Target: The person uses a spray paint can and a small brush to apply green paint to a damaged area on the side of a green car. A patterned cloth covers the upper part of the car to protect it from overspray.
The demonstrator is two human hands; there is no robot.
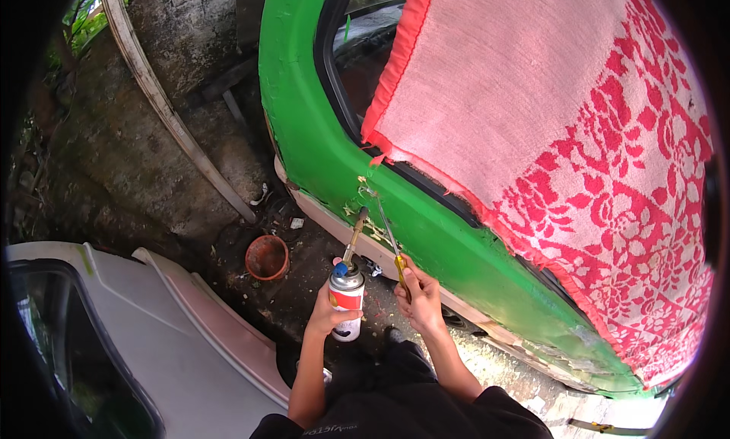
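My left hand [327,314] is wrapped around a gas blowtorch [347,301], a white and red canister with a blue knob and a metal nozzle. The nozzle points up at the green car body panel [334,169]; whether a flame burns cannot be made out. A screwdriver [401,267] with a yellow handle is gripped in my right hand [422,301]. Its long shaft reaches to the panel, where the tip is at or close to a patch of curled, loosened paint [365,188]. Paler scraped spots show beside the nozzle.
A pink and red floral towel [525,97] drapes over the green car's windows. To the left stands a whitish vehicle part [152,317]. An orange-brown pot [267,257] sits on the littered ground, near a long curved strip [163,97] leaning by the stained wall [182,28].
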